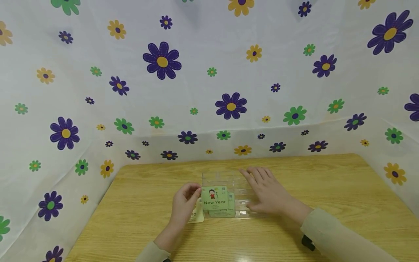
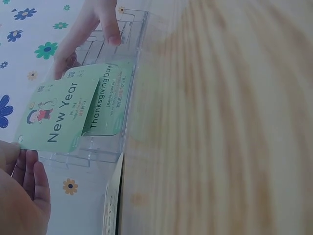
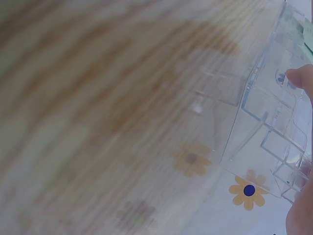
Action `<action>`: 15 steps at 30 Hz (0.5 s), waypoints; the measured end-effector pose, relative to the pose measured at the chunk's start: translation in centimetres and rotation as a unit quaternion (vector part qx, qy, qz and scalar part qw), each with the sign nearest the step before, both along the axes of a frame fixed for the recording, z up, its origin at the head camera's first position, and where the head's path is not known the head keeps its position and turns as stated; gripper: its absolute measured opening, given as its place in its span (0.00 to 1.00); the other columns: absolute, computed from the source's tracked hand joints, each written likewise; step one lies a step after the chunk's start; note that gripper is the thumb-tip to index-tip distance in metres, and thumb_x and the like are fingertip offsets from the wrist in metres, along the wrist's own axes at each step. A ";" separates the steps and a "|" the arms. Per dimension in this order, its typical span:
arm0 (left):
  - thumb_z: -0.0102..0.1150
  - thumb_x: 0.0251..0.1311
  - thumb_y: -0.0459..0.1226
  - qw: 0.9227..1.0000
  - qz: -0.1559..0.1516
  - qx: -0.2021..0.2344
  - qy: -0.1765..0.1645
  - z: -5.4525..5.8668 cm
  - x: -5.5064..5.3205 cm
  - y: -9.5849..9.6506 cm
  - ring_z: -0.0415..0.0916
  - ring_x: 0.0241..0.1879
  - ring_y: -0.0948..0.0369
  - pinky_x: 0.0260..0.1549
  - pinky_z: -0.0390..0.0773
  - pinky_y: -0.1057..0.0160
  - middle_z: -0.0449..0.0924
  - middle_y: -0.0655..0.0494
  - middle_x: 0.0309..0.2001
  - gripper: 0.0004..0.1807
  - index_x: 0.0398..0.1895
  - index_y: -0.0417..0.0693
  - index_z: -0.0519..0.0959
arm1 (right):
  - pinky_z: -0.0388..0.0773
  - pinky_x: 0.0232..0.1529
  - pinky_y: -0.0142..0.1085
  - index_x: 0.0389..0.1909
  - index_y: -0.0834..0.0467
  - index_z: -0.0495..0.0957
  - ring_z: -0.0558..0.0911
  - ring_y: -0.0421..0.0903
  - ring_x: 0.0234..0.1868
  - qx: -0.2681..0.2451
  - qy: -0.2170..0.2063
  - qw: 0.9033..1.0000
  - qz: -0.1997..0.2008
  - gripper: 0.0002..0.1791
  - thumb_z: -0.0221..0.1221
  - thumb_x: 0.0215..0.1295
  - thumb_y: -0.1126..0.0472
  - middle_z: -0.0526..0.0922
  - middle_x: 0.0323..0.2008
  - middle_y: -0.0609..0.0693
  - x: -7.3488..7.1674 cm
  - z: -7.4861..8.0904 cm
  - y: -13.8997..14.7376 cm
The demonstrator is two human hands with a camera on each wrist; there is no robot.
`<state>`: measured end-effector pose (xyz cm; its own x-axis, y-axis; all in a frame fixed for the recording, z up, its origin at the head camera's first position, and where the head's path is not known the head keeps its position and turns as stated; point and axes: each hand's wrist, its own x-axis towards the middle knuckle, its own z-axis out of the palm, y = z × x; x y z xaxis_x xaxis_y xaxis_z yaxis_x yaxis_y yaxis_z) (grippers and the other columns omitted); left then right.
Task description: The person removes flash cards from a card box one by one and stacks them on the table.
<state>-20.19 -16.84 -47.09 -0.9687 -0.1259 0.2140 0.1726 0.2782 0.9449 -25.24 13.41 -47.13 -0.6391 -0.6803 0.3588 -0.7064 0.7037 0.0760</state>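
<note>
My left hand [image 1: 183, 203] pinches the left edge of a green "New Year" card [image 1: 214, 201] between thumb and fingers. Behind that card is a tiered, clear plastic card holder [image 1: 241, 214]. A green "Thanksgiving Day" card [image 2: 108, 103] stands in the holder's front tier, partly covered by the New Year card. My right hand [image 1: 266, 191] grips the right part of the holder, with its thumb at the front and its fingers over the upper tiers. Whether the New Year card touches a tier, I cannot tell.
A cream card [image 1: 197, 215] ending in "ro" is by the holder's front left corner, partly behind my left hand. The wooden table [image 1: 144, 203] meets a white cloth [image 1: 196, 91] with printed flowers at the back and sides.
</note>
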 end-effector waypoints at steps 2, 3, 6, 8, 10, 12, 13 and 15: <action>0.63 0.72 0.27 1.000 0.001 0.001 0.005 0.0 0.1 -0.1 0.78 0.36 0.69 0.38 0.80 0.74 0.86 0.41 0.42 0.04 0.45 0.35 0.84 | 0.66 0.76 0.57 0.83 0.59 0.52 0.69 0.58 0.70 0.002 0.003 1.000 0.000 0.63 0.70 0.55 0.32 0.68 0.72 0.63 0.0 0.0 0.0; 0.63 0.72 0.27 1.000 0.001 0.003 0.005 0.0 0.1 -0.1 0.78 0.36 0.69 0.38 0.80 0.74 0.86 0.41 0.42 0.04 0.45 0.35 0.84 | 0.66 0.76 0.57 0.83 0.59 0.52 0.69 0.58 0.70 0.004 0.004 1.000 0.000 0.63 0.70 0.55 0.32 0.68 0.72 0.63 0.0 0.0 0.0; 0.62 0.72 0.27 1.000 0.003 0.004 0.006 0.1 0.1 -0.2 0.78 0.36 0.69 0.38 0.80 0.74 0.85 0.40 0.42 0.04 0.45 0.34 0.83 | 0.67 0.76 0.56 0.83 0.59 0.52 0.69 0.57 0.70 0.006 0.005 1.000 -0.001 0.63 0.69 0.55 0.32 0.69 0.72 0.63 0.0 0.1 0.0; 0.61 0.73 0.27 1.000 0.005 0.003 0.007 0.1 0.2 -0.3 0.78 0.36 0.69 0.38 0.80 0.73 0.85 0.40 0.42 0.04 0.45 0.34 0.83 | 0.66 0.76 0.56 0.83 0.59 0.53 0.69 0.57 0.70 0.006 0.004 1.000 -0.002 0.63 0.69 0.55 0.32 0.68 0.72 0.62 0.1 0.1 -0.1; 0.61 0.74 0.27 1.000 0.006 0.002 0.007 0.1 0.2 -0.3 0.77 0.36 0.69 0.38 0.80 0.73 0.85 0.40 0.42 0.04 0.46 0.34 0.83 | 0.66 0.76 0.56 0.83 0.59 0.53 0.69 0.57 0.70 0.005 0.002 1.000 -0.002 0.63 0.69 0.55 0.32 0.68 0.72 0.62 0.1 0.1 -0.1; 0.61 0.74 0.27 1.000 0.008 0.002 0.008 0.1 0.2 -0.4 0.77 0.36 0.69 0.39 0.80 0.73 0.84 0.41 0.42 0.04 0.46 0.34 0.83 | 0.66 0.76 0.57 0.83 0.60 0.53 0.69 0.57 0.70 0.002 0.000 1.000 -0.002 0.63 0.70 0.55 0.32 0.68 0.72 0.62 0.1 0.2 -0.1; 0.61 0.74 0.27 1.000 0.009 0.001 0.009 0.0 0.2 -0.4 0.77 0.36 0.69 0.39 0.81 0.73 0.84 0.41 0.42 0.04 0.46 0.34 0.83 | 0.66 0.76 0.57 0.83 0.59 0.53 0.69 0.57 0.70 0.001 0.000 1.000 -0.002 0.63 0.70 0.55 0.33 0.68 0.72 0.62 0.1 0.2 -0.1; 0.61 0.74 0.28 1.000 0.011 -0.001 0.009 0.0 0.2 -0.5 0.78 0.36 0.69 0.39 0.81 0.73 0.84 0.43 0.41 0.04 0.46 0.34 0.83 | 0.66 0.76 0.57 0.83 0.59 0.53 0.69 0.57 0.70 0.000 -0.002 1.000 -0.003 0.63 0.70 0.54 0.33 0.68 0.72 0.61 0.2 0.3 -0.1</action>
<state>-19.99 -17.37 -47.06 -0.9619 -0.1464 0.2310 0.1830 0.2831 0.9415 -25.08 13.34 -46.87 -0.6443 -0.6766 0.3566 -0.7026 0.7078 0.0734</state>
